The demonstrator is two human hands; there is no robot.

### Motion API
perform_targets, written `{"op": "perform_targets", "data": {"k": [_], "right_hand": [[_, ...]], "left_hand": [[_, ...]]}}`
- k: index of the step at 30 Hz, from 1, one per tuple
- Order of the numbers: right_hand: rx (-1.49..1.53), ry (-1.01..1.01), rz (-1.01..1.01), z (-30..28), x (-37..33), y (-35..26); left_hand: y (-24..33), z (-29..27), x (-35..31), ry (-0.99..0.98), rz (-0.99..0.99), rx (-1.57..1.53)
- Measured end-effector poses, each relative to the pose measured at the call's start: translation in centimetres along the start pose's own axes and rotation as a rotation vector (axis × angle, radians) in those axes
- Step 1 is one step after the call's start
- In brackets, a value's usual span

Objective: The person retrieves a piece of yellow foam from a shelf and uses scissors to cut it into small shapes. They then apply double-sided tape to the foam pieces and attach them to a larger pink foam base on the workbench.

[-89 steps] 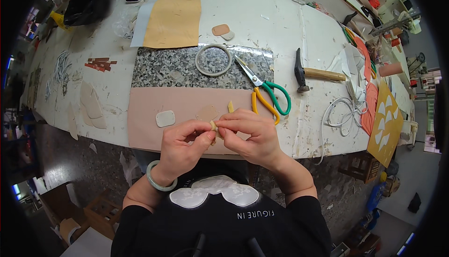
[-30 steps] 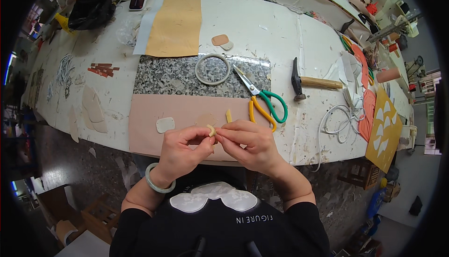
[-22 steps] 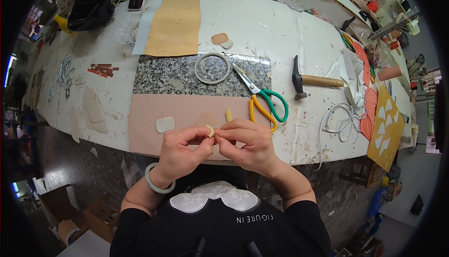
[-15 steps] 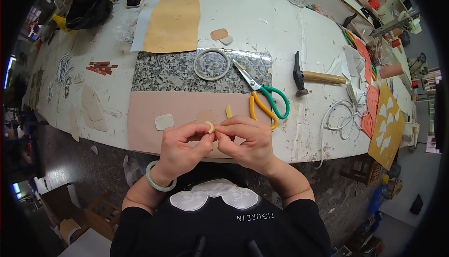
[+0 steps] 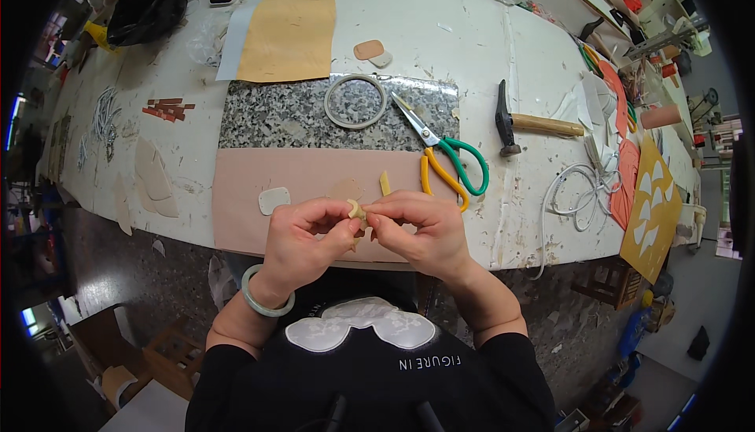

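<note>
Cream strip [image 5: 354, 209], small and bent in a curve, held up in front of the body, above the near part of a pink sheet [image 5: 244, 172]. Pinched on one side between thumb and forefinger of the left hand [image 5: 303, 239], on the other by the fingertips of the right hand [image 5: 425, 231]; both grips narrow, close beside each other. Compared with half a second ago, a little more pale material exposed between the two sets of fingertips, and the thumbs slightly farther apart. Table sitting a touch higher in view as well, probably from a tilt of the head, with no tool or loose piece visibly shifted against its neighbours. Bearing on the work, as a judgement: a small change of grip on a piece not yet let go, handling by fingertips alone, no tool in either hand. Rest of the piece hidden among the fingers; too covered to tell its full shape. Just beyond the hands, on the pink sheet: a white rounded tab [image 5: 274, 200] to the left, a tan piece [image 5: 346, 188] straight ahead, a yellow strip [image 5: 385, 182] near the right knuckles. To the right, scissors [image 5: 429, 139] with green and yellow handles, blades over a granite slab [image 5: 259, 117], tips near a pale ring [image 5: 358, 125]. Well apart, farther right, a hammer [image 5: 543, 124] on the white table [image 5: 472, 54].
</note>
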State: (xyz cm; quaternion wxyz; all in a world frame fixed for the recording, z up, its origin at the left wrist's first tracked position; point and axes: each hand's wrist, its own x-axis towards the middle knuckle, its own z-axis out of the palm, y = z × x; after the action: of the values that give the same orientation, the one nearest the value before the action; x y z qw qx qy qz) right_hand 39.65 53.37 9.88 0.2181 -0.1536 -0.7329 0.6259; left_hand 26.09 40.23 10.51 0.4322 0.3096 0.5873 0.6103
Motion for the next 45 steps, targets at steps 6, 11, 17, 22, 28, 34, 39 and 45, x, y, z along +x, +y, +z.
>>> {"op": "perform_targets", "data": {"k": [6,11,17,22,28,34,39,45], "right_hand": [[-0.069,-0.016,-0.059,-0.2,0.3,-1.1],[-0.136,-0.011,-0.085,-0.2,0.2,-0.9],[0.276,0.111,0.244,-2.9,-0.3,-0.5],[0.230,-0.252,0.077,-7.0,-2.4,1.4],[-0.154,-0.115,0.020,-3.4,-1.9,-2.8],[-0.413,-0.047,-0.639,-3.7,-0.9,-1.2],[-0.387,-0.040,-0.603,-2.9,-1.0,-1.4],[-0.540,-0.047,-0.558,-2.8,-0.2,-1.8]], "left_hand": [[-0.2,0.0,0.2,0.028,0.024,0.052],[0.2,0.0,0.1,-0.008,0.123,0.252],[0.9,-1.7,-0.2,-0.093,-0.169,-0.100],[1.0,-2.6,-0.3,-0.222,-0.090,-0.024],[1.9,-0.5,1.1,-0.399,0.567,0.681],[2.2,-0.3,-0.1,-0.182,-0.073,0.090],[1.4,0.2,-0.5,-0.223,-0.382,-0.316],[0.2,0.1,-0.9,-0.088,-0.307,-0.270]]}}
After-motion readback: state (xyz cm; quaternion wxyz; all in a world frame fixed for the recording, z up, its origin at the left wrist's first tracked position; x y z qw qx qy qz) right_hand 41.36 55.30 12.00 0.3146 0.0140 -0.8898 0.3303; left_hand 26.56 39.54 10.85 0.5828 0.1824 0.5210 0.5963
